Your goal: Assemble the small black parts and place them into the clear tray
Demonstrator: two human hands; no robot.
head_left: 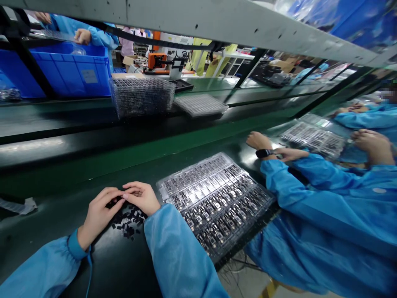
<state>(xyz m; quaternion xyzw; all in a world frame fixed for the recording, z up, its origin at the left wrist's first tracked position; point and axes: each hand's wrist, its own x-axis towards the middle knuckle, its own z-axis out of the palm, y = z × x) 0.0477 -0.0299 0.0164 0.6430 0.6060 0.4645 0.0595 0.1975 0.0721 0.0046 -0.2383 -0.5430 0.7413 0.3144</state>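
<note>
Black pieces (127, 227) lie beneath left hand (99, 210) and right hand (142, 198), fingertips meeting; I cannot tell whether pinching.

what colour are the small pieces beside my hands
The small pieces look mostly black, some pale; best in the head view.

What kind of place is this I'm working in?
Probably an electronics assembly workshop: a clear tray holds rows of small metallic parts, loose black pieces lie heaped on the long work surface, and a co-worker wears blue workwear.
</note>
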